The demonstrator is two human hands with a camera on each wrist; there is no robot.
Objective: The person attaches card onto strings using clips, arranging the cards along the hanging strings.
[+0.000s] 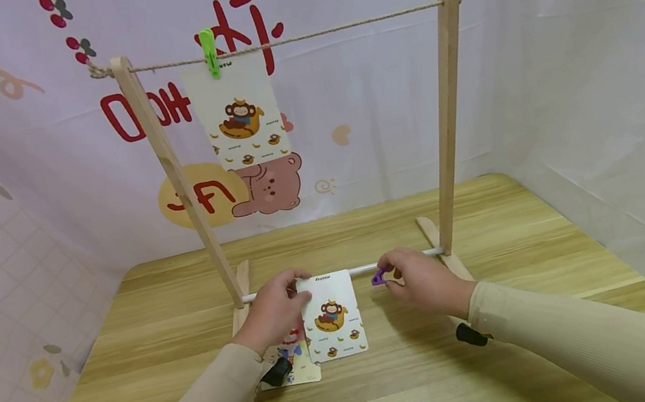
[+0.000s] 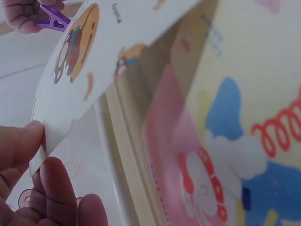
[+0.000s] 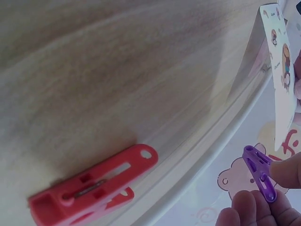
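My left hand pinches a white card with a monkey-and-banana print at its upper left corner. In the left wrist view, thumb and fingers grip that card's corner, and the card is raised over the table. Below it lies a pink and yellow cartoon card, partly covered in the head view by the left hand and the white card. To the right, my right hand holds a purple clothespin between thumb and fingers, a short gap away from the white card.
A wooden rack carries a rope between two posts. A green clothespin holds a matching monkey card on its left part. A white rod joins the feet. A red clothespin lies on the table.
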